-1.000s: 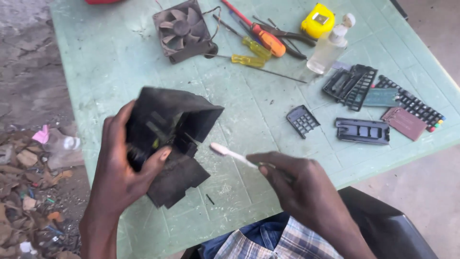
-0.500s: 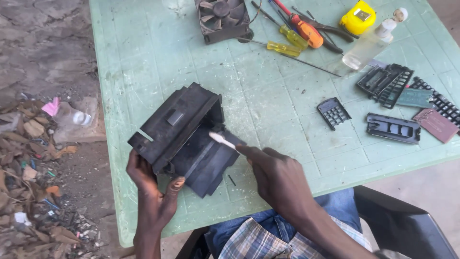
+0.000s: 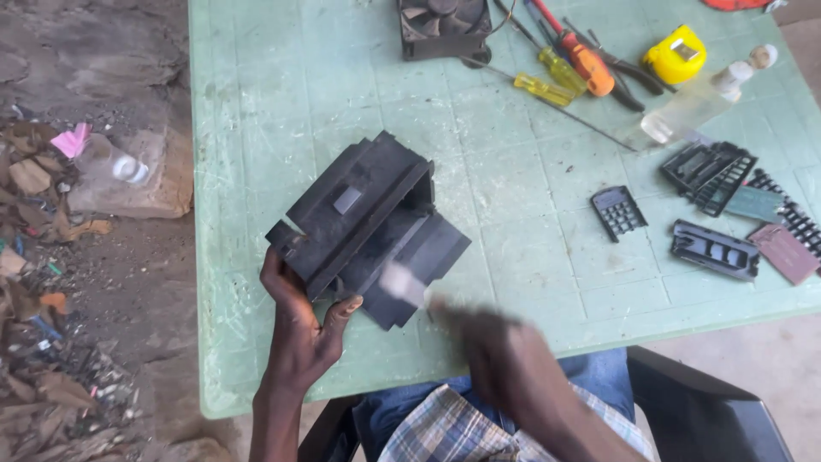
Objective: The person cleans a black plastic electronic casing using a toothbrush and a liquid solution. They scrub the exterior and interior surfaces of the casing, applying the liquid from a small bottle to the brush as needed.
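Since half a second ago the black plastic housing (image 3: 368,227) sits nearer frame centre, gripped from below by the left hand (image 3: 301,329). The blurred right hand (image 3: 500,351) pinches one white brush (image 3: 402,282) against it. One fan (image 3: 445,26) and two screwdrivers (image 3: 569,56) lie on the bench (image 3: 256,111).

Bare forearms; plaid shirt (image 3: 445,428); blue jeans (image 3: 599,376).

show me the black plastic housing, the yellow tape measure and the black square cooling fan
black plastic housing (image 3: 359,210), head view, on its flat upper panel
yellow tape measure (image 3: 674,54), head view, on the middle of its round case
black square cooling fan (image 3: 445,24), head view, on its frame near the blades
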